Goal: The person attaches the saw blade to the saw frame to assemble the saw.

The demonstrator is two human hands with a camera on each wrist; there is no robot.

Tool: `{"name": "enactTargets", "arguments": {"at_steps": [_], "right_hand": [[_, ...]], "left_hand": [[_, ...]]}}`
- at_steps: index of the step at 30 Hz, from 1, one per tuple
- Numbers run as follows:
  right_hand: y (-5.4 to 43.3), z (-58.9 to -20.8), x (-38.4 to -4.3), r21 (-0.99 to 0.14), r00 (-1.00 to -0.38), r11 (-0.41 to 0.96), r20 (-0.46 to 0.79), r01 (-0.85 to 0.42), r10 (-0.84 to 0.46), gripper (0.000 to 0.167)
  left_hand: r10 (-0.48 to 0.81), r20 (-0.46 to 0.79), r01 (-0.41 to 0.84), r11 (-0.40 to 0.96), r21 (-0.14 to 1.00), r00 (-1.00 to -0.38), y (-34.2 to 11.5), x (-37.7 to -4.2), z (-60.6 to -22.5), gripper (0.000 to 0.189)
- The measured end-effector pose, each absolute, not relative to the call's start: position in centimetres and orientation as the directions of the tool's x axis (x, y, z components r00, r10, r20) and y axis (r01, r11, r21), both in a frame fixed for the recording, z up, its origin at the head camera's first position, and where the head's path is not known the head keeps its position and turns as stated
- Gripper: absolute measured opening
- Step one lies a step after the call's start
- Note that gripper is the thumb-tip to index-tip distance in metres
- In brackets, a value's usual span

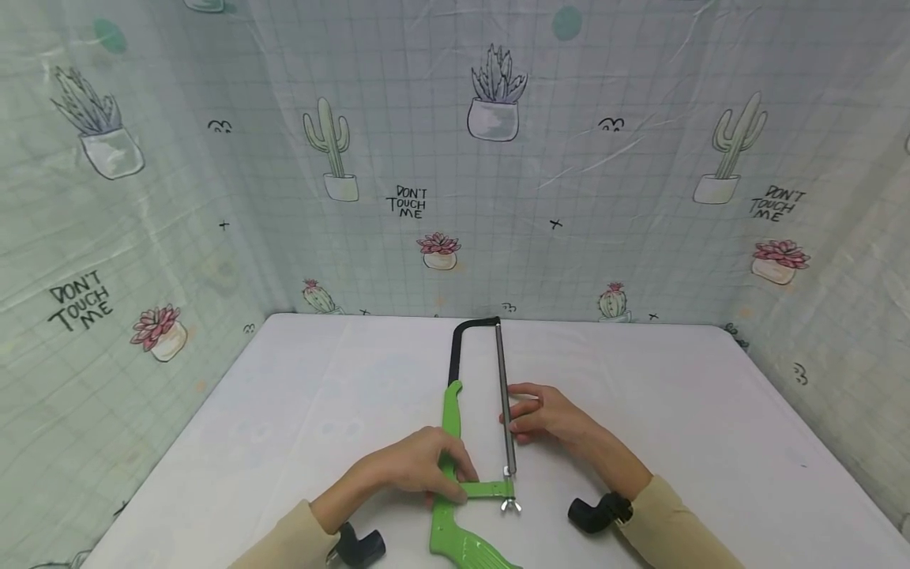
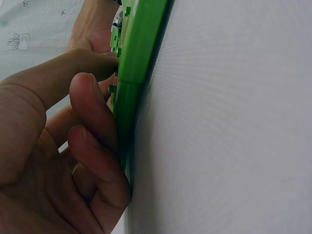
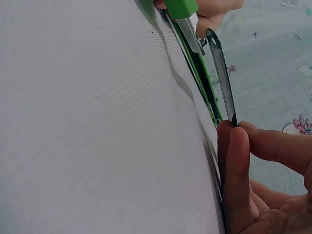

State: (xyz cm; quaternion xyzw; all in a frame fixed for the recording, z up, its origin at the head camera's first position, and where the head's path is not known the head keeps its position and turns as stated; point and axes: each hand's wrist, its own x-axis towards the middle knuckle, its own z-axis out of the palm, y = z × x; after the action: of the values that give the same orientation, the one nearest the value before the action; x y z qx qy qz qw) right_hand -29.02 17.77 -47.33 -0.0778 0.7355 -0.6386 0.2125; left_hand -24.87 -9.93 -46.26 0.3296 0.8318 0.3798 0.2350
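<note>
A hacksaw with a green frame (image 1: 452,411) and black front bow (image 1: 455,356) lies flat on the white table. My left hand (image 1: 423,460) grips the green frame near the crosspiece, thumb on top. My right hand (image 1: 550,415) pinches the grey blade (image 1: 501,363) between thumb and fingertips, around its middle. In the right wrist view, the blade's holed near end (image 3: 211,36) stands apart from the silver blade holder (image 3: 192,35). A wing nut (image 1: 510,505) sits beyond the crosspiece. The green handle (image 1: 469,549) runs partly out of the head view.
The white tabletop (image 1: 320,395) spreads around the saw. A cactus-print cloth (image 1: 398,158) hangs behind it and on both sides. Black camera mounts sit at the left wrist (image 1: 359,547) and the right wrist (image 1: 597,514).
</note>
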Motion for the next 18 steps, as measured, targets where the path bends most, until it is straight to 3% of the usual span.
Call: {"name": "enactTargets", "arguments": {"at_steps": [18], "right_hand": [[17.41,-47.67,-29.16,-0.964,-0.91,0.232,-0.211,0.133,-0.358,0.08]], "left_hand": [[0.729,-0.143,0.375,0.498,0.782,-0.669,-9.87,-24.92,-46.2,0.021]]}}
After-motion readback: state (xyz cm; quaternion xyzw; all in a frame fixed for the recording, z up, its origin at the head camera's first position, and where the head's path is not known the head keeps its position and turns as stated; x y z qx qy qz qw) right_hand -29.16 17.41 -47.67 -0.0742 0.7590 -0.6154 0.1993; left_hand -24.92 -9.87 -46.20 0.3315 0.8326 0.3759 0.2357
